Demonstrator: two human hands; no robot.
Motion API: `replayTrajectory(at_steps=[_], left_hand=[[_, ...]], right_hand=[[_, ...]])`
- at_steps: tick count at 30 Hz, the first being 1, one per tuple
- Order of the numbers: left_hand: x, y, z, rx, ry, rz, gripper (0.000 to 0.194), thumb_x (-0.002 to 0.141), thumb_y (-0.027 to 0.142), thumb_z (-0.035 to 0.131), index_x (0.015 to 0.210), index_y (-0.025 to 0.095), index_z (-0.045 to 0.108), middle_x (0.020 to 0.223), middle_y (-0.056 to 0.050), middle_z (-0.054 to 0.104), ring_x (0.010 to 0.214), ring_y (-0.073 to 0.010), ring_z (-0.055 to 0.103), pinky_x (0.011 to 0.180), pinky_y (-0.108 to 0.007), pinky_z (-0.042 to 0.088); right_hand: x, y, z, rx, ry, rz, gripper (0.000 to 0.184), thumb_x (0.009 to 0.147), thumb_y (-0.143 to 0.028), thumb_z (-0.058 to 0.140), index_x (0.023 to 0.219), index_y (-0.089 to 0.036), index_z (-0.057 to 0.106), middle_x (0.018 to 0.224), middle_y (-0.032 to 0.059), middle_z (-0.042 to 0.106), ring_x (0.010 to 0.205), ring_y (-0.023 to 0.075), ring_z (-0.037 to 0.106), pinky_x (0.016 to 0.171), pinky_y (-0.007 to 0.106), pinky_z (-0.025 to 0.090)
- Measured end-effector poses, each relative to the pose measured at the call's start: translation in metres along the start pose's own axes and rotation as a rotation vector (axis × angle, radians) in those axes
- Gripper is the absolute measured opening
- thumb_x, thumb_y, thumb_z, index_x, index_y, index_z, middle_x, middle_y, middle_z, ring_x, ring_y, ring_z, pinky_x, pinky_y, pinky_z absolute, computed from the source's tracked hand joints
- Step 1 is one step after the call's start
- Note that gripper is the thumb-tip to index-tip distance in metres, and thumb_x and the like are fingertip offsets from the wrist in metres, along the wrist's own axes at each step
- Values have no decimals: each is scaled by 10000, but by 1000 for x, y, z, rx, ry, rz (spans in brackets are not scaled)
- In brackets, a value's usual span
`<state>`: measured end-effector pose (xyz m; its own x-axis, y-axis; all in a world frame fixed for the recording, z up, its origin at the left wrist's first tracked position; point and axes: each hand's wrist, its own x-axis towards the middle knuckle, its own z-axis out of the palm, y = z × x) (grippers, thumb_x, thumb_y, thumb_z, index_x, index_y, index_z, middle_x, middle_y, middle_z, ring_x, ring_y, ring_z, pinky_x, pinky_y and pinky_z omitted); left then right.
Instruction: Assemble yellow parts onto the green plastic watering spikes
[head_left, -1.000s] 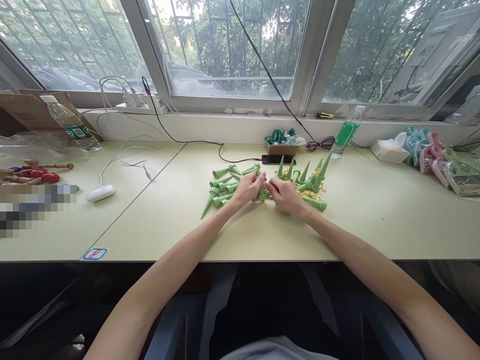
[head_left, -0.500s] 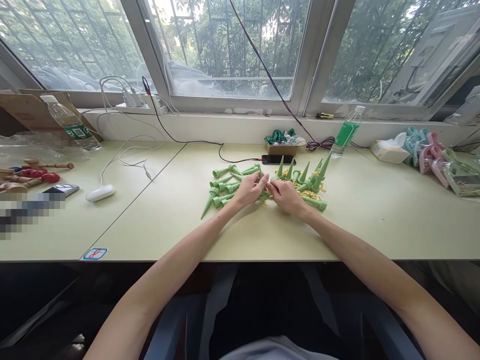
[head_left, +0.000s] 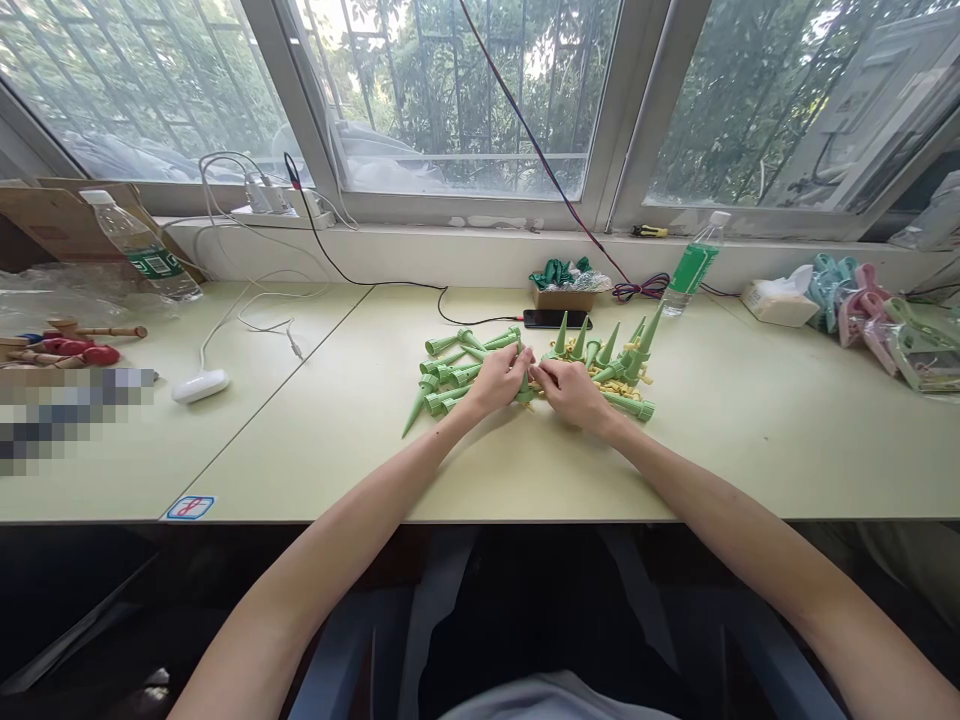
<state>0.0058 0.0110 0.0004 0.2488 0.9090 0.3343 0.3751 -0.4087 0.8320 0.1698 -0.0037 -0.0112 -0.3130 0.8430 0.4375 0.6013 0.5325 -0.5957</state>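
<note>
My left hand (head_left: 499, 380) is closed around a green plastic watering spike (head_left: 524, 393), most of which the fingers cover. Fingertips of my right hand (head_left: 568, 390) are pinched together right beside it; whatever they grip is too small and covered to make out. To the left of my hands lie several ribbed-capped green spikes (head_left: 442, 402) on their sides. On the right, more spikes (head_left: 643, 345) stand point-up or lie among small yellow plastic pieces (head_left: 622, 386).
Behind the spikes lie a black phone (head_left: 556, 320) on a cable and a small cardboard box (head_left: 564, 299). A water bottle (head_left: 694, 266) and a tissue box (head_left: 778, 306) stand back right. A white device (head_left: 200, 386) lies left. The table's front edge (head_left: 480, 521) runs below my forearms.
My fingers have shifted slightly where the two hands meet, the left fingertips drawing a little closer in. The spikes on the table have stayed put.
</note>
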Motion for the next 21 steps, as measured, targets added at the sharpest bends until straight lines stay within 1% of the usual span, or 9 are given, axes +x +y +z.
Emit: replayTrajectory(at_steps=[5, 11, 16, 19, 21], left_hand=[[0, 2, -1, -24, 13, -38, 293, 1004, 362, 453, 810, 178, 573, 547, 28, 536, 426, -102, 465, 460, -243, 372], [0, 4, -1, -116, 29, -155, 299, 1007, 385, 466, 812, 180, 563, 498, 44, 519, 310, -95, 432, 351, -239, 323], [1, 5, -1, -208, 55, -200, 278, 1012, 356, 466, 815, 179, 549, 479, 46, 530, 292, -94, 429, 321, -230, 327], [1, 5, -2, -243, 70, -215, 267, 1011, 331, 467, 806, 178, 544, 485, 44, 534, 302, -92, 426, 315, -230, 334], [2, 5, -2, -245, 79, -216, 266, 1009, 330, 471, 802, 179, 542, 496, 43, 542, 310, -89, 427, 318, -231, 344]], right_hand=[[0, -1, 1, 4, 4, -13, 357, 999, -356, 448, 669, -222, 424, 589, -1, 513, 538, 136, 394, 567, 287, 287], [-1, -2, 1, -8, -3, -20, 240, 984, -342, 502, 786, -211, 540, 631, 1, 578, 555, 142, 458, 604, 271, 333], [-2, -5, 0, -13, 0, -17, 186, 989, -334, 509, 873, -205, 577, 630, -3, 595, 551, 146, 480, 601, 264, 334], [-3, -7, -1, 5, -10, -22, 149, 988, -324, 520, 973, -198, 598, 650, -5, 616, 566, 150, 501, 619, 260, 356], [-3, -6, -1, 16, -20, -34, 160, 989, -315, 519, 1051, -195, 604, 664, -6, 630, 576, 154, 512, 636, 260, 374]])
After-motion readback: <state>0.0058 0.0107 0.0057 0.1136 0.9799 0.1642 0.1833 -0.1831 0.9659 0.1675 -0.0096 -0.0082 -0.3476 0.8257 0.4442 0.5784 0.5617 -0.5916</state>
